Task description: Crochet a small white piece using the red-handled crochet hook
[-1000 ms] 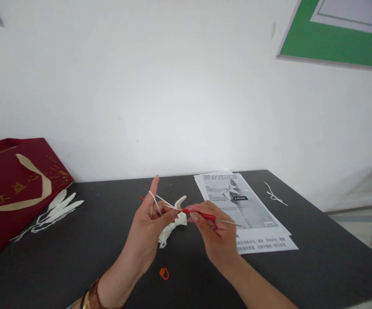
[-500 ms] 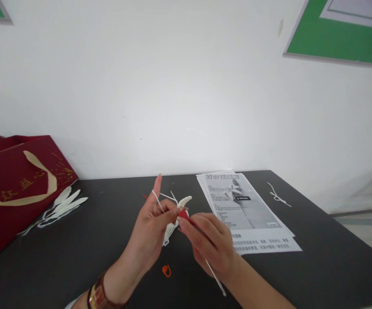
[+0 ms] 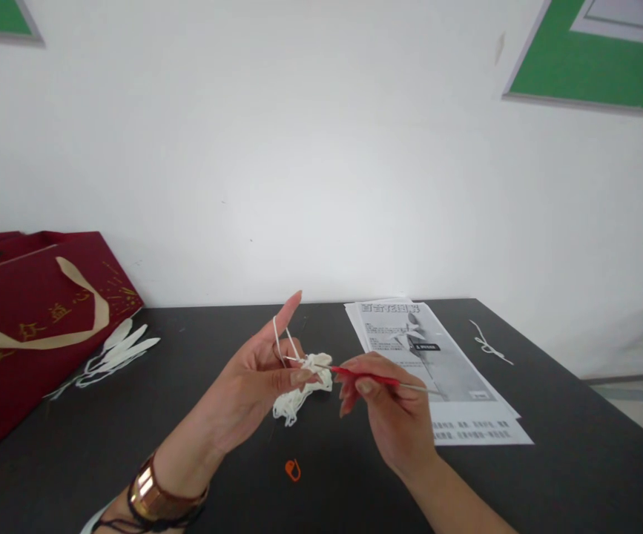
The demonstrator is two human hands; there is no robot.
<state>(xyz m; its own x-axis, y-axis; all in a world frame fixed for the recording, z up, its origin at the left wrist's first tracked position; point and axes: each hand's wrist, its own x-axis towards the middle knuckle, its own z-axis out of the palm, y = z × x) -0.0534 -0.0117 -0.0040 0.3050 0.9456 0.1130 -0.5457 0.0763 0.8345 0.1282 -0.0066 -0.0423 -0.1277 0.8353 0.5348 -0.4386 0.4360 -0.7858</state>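
My left hand [image 3: 262, 382] pinches a piece of white crochet work [image 3: 317, 365] between thumb and fingers. Its raised index finger carries a loop of white yarn [image 3: 285, 331] that runs down to the work. In my right hand [image 3: 391, 408] is a crochet hook [image 3: 365, 376] with a red grip and metal ends, held like a pen. The hook's tip meets the white piece at its upper right edge. A loose bunch of white yarn [image 3: 291, 406] hangs below my left fingers.
An orange stitch marker [image 3: 293, 470] lies on the black table [image 3: 232, 489]. Several white crocheted petals [image 3: 124, 352] rest at left beside a dark red gift bag [image 3: 32, 341]. Printed sheets [image 3: 466, 423] lie at right, with a short tied white yarn [image 3: 488, 345] beyond them.
My right hand has turned the hook from pointing down toward me to nearly level, its tip now at the crochet work. The white piece has turned, and my left index finger tilts more to the right.
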